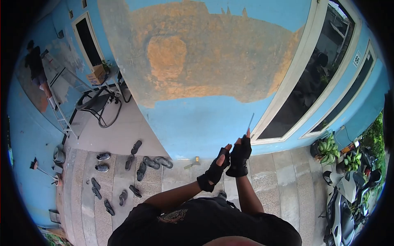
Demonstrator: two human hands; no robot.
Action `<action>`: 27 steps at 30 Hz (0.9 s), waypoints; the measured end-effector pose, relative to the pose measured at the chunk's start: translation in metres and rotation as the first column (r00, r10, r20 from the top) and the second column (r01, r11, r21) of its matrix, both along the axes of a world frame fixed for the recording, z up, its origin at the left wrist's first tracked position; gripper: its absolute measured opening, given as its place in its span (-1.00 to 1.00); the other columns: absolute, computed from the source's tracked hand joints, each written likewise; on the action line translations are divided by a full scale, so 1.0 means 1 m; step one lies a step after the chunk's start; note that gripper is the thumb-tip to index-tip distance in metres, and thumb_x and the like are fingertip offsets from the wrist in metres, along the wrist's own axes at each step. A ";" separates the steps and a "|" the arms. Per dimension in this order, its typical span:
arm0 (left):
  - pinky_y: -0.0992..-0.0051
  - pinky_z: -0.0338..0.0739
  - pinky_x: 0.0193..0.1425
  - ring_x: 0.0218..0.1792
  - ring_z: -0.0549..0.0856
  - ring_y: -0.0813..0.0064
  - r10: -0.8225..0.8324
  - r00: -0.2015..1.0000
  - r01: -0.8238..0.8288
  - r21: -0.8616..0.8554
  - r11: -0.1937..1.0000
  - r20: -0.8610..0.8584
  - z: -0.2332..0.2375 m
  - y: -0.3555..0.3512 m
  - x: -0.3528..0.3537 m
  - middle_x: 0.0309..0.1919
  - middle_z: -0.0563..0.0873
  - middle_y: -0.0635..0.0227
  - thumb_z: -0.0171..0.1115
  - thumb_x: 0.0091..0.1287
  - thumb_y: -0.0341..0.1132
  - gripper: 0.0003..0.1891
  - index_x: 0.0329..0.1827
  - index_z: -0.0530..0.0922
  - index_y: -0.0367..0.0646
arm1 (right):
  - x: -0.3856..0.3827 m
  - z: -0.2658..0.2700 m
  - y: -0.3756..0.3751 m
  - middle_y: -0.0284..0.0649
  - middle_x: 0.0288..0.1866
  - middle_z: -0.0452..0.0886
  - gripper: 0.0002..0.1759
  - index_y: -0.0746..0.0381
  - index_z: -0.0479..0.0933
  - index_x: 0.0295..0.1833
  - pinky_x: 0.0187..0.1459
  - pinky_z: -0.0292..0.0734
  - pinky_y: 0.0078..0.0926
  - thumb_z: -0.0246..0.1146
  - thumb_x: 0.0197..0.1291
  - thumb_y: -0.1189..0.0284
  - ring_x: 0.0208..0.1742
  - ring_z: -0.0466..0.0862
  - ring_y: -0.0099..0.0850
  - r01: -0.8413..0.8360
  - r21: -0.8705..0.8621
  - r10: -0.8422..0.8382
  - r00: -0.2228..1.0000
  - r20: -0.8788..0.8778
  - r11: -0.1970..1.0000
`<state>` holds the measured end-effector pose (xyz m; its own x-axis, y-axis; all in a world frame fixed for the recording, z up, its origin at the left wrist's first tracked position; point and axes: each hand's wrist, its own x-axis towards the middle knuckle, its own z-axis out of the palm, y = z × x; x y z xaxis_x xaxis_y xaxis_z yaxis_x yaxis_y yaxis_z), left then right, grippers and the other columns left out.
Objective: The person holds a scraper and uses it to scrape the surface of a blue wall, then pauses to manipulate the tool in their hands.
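My right hand, in a black fingerless glove, is closed around a scraper. Its thin grey blade shows edge-on and points up toward the wall; the handle is hidden in the glove. Close beside it on the left is my left hand, gloved the same way, with thumb and fingers apart and nothing visible in it. Ahead of both hands stands a light blue wall. Above, a large bare patch of grey and orange-tan plaster shows, with ragged blue paint along its edges.
A small yellow-handled tool lies at the wall's foot. Several sandals and shoes are scattered on the paving to the left. Another person stands on a ladder at far left. A window, potted plants and motorcycle are at right.
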<state>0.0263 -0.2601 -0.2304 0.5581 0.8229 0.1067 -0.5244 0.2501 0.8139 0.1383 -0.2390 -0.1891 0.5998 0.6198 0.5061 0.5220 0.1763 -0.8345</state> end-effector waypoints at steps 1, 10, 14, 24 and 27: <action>0.39 0.06 0.62 0.56 0.23 0.41 0.004 1.000 -0.004 0.009 1.000 0.001 -0.012 0.007 0.011 0.56 0.23 0.25 -0.05 0.49 0.28 -0.11 0.64 0.01 -0.21 | 0.005 0.004 -0.005 -0.25 -0.50 0.46 -0.36 0.25 0.28 0.55 -0.44 0.39 -0.46 0.10 0.33 0.61 -0.53 0.42 -0.54 -0.048 0.039 0.048 0.999 -0.005 0.998; 0.33 0.07 0.60 0.55 0.23 0.38 -0.021 0.971 0.039 -0.074 0.997 0.240 0.012 -0.003 0.099 0.59 0.21 0.33 -0.06 0.53 0.25 -0.17 0.64 0.04 -0.18 | 0.079 0.016 -0.006 -0.31 -0.42 0.49 -0.34 0.27 0.25 0.56 -0.37 0.42 -0.53 0.09 0.33 0.64 -0.44 0.44 -0.56 -0.225 0.113 0.252 0.862 -0.440 0.968; 0.28 0.19 0.52 0.52 0.30 0.32 0.143 0.981 -0.096 -0.305 0.948 0.134 -0.017 0.039 0.102 0.58 0.23 0.28 -0.02 0.47 0.33 -0.14 0.62 0.10 -0.08 | 0.094 0.013 -0.002 -0.22 -0.35 0.56 -0.40 0.26 0.32 0.52 -0.36 0.44 -0.53 0.11 0.36 0.58 -0.42 0.45 -0.56 -0.089 0.122 0.080 0.994 0.081 0.989; 0.33 0.05 0.61 0.59 0.16 0.39 0.113 0.979 -0.114 0.000 0.993 0.171 0.038 0.019 0.110 0.57 0.22 0.26 -0.03 0.52 0.16 -0.19 0.63 0.04 -0.21 | 0.095 0.040 0.050 -0.43 -0.48 0.40 -0.40 0.26 0.27 0.54 -0.49 0.42 -0.62 0.05 0.39 0.64 -0.53 0.43 -0.68 -0.421 0.056 0.421 0.873 -0.245 0.905; 0.35 0.14 0.54 0.52 0.28 0.37 0.222 0.970 -0.173 0.359 0.917 -0.101 0.061 0.045 0.079 0.52 0.28 0.25 0.03 0.51 0.06 -0.24 0.61 0.10 -0.23 | 0.093 0.028 0.082 -0.45 -0.49 0.35 -0.40 0.28 0.25 0.54 -0.54 0.37 -0.63 0.10 0.41 0.58 -0.56 0.39 -0.68 -0.444 0.123 0.451 0.783 -0.428 0.887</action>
<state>0.1050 -0.2155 -0.1690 0.4170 0.8438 0.3380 -0.4119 -0.1560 0.8978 0.2313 -0.1568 -0.1615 0.4148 0.8681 0.2726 -0.0335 0.3140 -0.9488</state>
